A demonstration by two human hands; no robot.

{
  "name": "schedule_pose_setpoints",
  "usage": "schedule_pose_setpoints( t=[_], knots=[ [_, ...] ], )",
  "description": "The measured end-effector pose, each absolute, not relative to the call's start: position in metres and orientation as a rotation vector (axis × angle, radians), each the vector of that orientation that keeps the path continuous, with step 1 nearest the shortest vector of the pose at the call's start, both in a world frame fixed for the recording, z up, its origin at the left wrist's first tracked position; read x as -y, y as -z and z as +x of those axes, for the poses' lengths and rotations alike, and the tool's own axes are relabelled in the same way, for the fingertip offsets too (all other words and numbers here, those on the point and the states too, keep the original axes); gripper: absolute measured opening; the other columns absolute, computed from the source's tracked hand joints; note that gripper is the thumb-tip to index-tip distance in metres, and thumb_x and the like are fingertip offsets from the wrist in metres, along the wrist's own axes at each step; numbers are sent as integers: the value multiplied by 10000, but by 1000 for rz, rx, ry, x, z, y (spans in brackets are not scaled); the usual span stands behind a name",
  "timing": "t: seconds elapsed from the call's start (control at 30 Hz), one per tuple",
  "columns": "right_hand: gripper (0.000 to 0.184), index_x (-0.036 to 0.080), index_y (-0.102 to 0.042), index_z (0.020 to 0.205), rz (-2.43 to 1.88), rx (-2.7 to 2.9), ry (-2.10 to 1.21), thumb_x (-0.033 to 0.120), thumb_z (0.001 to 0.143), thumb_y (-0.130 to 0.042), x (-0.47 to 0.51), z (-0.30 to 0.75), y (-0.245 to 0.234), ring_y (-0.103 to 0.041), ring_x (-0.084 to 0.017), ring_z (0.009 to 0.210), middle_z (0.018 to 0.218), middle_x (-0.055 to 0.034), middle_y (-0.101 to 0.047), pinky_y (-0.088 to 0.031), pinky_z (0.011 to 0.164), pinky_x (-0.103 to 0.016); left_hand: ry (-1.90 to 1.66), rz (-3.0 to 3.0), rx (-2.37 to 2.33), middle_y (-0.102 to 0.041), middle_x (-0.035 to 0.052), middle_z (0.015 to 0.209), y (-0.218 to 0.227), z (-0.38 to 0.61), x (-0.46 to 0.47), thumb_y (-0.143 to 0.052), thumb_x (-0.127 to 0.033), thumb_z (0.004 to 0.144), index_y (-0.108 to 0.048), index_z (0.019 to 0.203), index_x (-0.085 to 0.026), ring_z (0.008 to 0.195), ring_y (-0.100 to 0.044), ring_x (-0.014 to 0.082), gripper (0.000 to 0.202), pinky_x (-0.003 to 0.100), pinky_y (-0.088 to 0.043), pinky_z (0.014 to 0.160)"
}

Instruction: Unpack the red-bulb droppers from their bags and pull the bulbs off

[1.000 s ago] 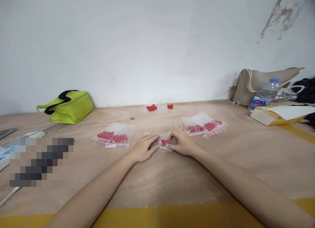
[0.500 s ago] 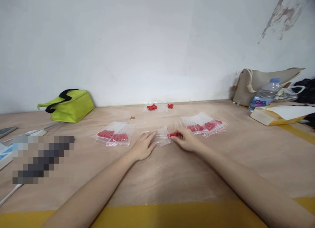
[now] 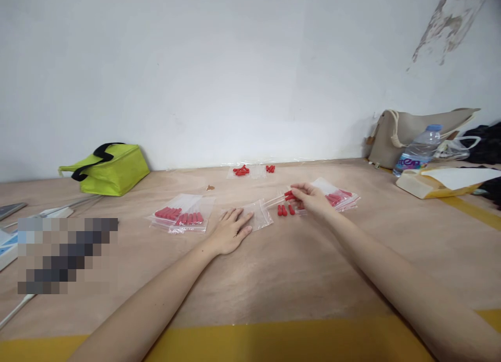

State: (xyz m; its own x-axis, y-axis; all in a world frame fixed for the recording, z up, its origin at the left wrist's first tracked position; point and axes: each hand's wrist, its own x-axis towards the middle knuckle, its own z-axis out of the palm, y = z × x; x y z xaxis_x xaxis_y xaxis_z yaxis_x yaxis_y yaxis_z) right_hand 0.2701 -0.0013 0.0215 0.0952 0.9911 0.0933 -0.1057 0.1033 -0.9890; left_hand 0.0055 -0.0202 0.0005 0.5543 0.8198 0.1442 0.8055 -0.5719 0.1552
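My left hand [image 3: 230,231] lies flat with spread fingers, its fingertips on a clear zip bag [image 3: 263,219]. My right hand [image 3: 311,199] pinches thin pale sticks with red ends [image 3: 288,194]; the pale parts point left toward the bag's mouth. I cannot tell whether their tips are inside the bag. Just below the right hand lie three short red pieces [image 3: 285,210]. Beyond that hand is a pile of zip bags with red pieces [image 3: 338,197], partly hidden by it. Left of my left hand rests another pile of filled zip bags [image 3: 180,216].
Near the wall lie a bag with red pieces [image 3: 241,170] and a small loose red cluster [image 3: 270,169]. A lime-green bag [image 3: 113,169] stands back left. At the right are a beige bag [image 3: 391,137], a water bottle [image 3: 417,152] and an open paper packet [image 3: 422,183].
My right hand has moved up and right from the bag's edge, with red-ended sticks in its fingers. Three red pieces now show beneath it. My left hand stays on the bag, fingers spread wider.
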Motion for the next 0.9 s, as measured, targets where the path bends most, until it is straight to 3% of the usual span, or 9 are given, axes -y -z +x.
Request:
schedule_pose_setpoints(
  t=[0.17,0.27,0.37,0.47,0.6,0.9],
  knots=[
    [219,190,-510,929,-1035,1330,-417,340,776,-556,2,280,-33,-615,-149,749,833,-44,-636,-521,698,-321,-351,2723,-1412,-355,48,1379,-2,7,22,-301,-490,877,-433,1267,-330,1271,-292,273,442,475,-234,1023],
    [166,204,-558,954,-1060,1694,-30,276,838,-464,10,266,-19,-589,-172,842,909,-67,-627,-480,775,-333,-419,2700,-1561,-418,57,1328,-1,8,23,-337,-474,866,-476,1234,-319,1223,-358,275,423,470,-263,1001],
    [247,207,-569,1021,-1057,2052,188,174,859,-385,14,251,-1,-565,-181,909,991,-90,-604,-459,785,-307,-496,2644,-1746,-456,69,1281,1,8,23,-361,-466,855,-503,1206,-314,1187,-390,279,408,473,-293,970],
    [310,211,-564,1074,-1078,2258,354,114,847,-377,15,243,11,-551,-181,926,1044,-90,-590,-443,765,-285,-518,2620,-1813,-454,72,1267,4,8,23,-367,-471,848,-501,1201,-317,1186,-379,281,408,466,-309,951],
    [306,240,-578,1079,-1106,2385,475,134,861,-392,16,241,10,-549,-178,868,1017,-75,-607,-411,730,-292,-527,2616,-1836,-446,77,1263,3,8,23,-360,-483,846,-383,1294,-317,1191,-367,273,478,448,-313,949],
    [254,236,-614,997,-1156,2422,580,355,880,-423,16,243,7,-530,-194,866,960,-68,-620,-344,742,-323,-536,2457,-1940,-413,113,1311,-5,10,17,-271,-540,852,-406,1269,-264,1194,-377,309,518,476,-317,935]
  ],
)
